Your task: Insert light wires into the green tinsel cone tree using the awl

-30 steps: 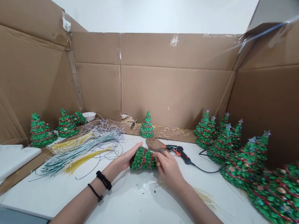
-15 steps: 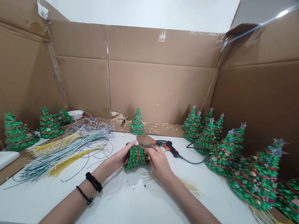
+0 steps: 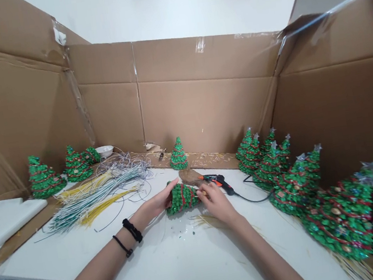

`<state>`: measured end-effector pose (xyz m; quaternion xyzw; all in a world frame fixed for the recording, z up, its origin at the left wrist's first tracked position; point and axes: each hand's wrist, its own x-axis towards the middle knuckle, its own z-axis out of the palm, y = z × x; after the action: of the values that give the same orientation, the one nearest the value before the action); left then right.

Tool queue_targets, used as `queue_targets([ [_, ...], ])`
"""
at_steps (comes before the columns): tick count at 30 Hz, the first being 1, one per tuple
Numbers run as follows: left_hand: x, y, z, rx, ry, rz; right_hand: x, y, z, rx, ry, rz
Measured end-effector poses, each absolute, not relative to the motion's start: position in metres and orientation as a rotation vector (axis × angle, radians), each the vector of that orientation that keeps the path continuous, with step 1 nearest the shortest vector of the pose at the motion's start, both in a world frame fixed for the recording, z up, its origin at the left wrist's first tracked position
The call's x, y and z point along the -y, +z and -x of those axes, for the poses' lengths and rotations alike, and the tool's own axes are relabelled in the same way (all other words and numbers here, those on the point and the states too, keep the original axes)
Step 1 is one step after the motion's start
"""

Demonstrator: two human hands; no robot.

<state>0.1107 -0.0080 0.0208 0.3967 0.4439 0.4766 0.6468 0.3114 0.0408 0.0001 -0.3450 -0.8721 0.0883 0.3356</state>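
A small green beaded Christmas tree (image 3: 182,198) with red garland lies on its side between my hands. My left hand (image 3: 160,199) grips its left flank, and my right hand (image 3: 217,203) pinches its wide end. Just beyond them lies a brown wood slice (image 3: 190,177), touching or nearly touching the tree. To its right rests a black and orange hot glue gun (image 3: 219,181), with its cord trailing right. A smaller beaded tree (image 3: 178,156) stands upright behind the wood slice.
Several finished beaded trees (image 3: 306,192) crowd the right side, with several more (image 3: 43,178) at the left. Bundles of green, yellow and white wire (image 3: 100,199) lie left of my hands. A white bowl (image 3: 105,151), white cloth (image 3: 2,223) and cardboard walls (image 3: 208,99) surround the white table (image 3: 176,258).
The view has shifted slightly, moving the scene within the frame. Both hands still hold the tree, which has turned slightly between them. The wood slice and glue gun stay close by.
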Motion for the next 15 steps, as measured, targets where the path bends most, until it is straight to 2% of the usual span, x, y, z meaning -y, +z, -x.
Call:
queue_targets([
  [15,0.004,0.01,-0.11,-1.049,1.015,-0.979,-0.041,-0.009,-0.305,2.393,0.051,0.773],
])
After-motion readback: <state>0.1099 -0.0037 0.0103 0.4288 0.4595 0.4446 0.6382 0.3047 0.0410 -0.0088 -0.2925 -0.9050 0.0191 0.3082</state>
